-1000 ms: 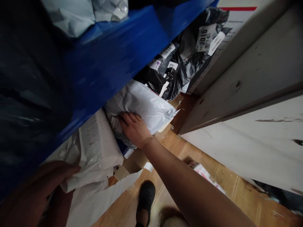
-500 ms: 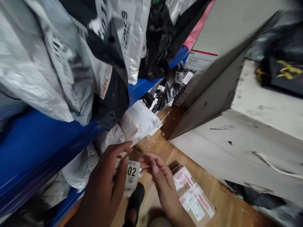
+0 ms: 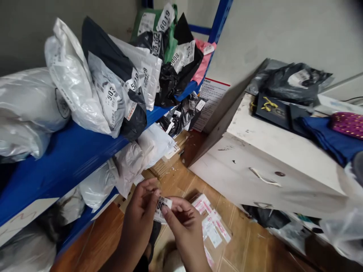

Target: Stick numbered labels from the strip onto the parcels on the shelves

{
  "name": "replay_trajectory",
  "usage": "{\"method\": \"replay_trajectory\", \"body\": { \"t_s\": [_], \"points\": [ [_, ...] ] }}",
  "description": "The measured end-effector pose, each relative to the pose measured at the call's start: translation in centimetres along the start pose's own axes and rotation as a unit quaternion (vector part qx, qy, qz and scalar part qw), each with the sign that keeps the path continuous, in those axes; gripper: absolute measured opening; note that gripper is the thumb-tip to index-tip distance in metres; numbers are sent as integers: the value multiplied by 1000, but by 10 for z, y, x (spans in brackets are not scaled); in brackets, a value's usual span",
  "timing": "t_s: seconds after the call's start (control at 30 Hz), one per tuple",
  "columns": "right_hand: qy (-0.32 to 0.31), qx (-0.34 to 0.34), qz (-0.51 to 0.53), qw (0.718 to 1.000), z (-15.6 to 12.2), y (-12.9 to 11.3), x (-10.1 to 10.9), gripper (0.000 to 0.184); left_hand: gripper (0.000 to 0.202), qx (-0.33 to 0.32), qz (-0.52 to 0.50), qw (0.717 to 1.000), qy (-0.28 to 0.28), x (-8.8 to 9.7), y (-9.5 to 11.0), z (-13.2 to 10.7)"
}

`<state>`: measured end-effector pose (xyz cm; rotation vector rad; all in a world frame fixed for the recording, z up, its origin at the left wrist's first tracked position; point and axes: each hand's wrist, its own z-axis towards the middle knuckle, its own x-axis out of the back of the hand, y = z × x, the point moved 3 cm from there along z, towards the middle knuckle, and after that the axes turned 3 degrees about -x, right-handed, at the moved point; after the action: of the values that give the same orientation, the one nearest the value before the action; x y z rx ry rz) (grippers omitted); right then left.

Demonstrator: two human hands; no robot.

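A small white label (image 3: 160,216) with a barcode and large black digits is held between my two hands, low in the middle of the head view. My left hand (image 3: 144,202) pinches the label's left side, thumb on top. At its right edge, my right hand (image 3: 183,217) grips it with the thumb pressed on the printed face. Fingers cover part of the number. Below on the wooden floor lies a cardboard box (image 3: 222,234) with pink-and-white tape and a paper label. A dark shoe (image 3: 154,234) shows under my hands.
Labelled parcel bags (image 3: 109,96) in white, grey and black crowd the blue shelf (image 3: 76,155) at left. More bags (image 3: 99,181) sit on the lower shelf. At right stands a white cabinet (image 3: 255,155), with a black plastic bag (image 3: 300,81) and dark cloth on it.
My right hand has closed onto the label, which my left hand alone held before. The view has tilted up, showing more of the shelf and cabinet top.
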<state>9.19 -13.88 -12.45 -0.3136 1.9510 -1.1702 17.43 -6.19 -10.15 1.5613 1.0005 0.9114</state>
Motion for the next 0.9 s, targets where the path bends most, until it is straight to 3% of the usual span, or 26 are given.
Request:
{"method": "replay_trajectory", "body": {
  "t_s": [0.07,0.27,0.37,0.47,0.57,0.7,0.9],
  "points": [
    [2,-9,-9,1000,-3,0,1,21,60,0,-17,1000,10,1,0,-7],
    [30,0,-17,999,-1,-2,9,25,61,31,-118,991,-51,2,-9,-20],
    [29,-6,-12,999,1,0,14,27,69,65,-137,987,-47,3,-16,-23],
    [37,-9,-13,999,1,4,20,29,62,89,-107,990,-31,3,-20,-25],
    [63,-16,-7,998,0,6,25,35,44,69,-54,994,-60,0,-18,-26],
    [85,-22,2,996,-5,7,28,44,39,52,-4,996,-77,-4,-16,-25],
    [106,-10,26,994,-11,17,39,44,35,36,47,991,-122,-9,-45,-23]
  ]
}}
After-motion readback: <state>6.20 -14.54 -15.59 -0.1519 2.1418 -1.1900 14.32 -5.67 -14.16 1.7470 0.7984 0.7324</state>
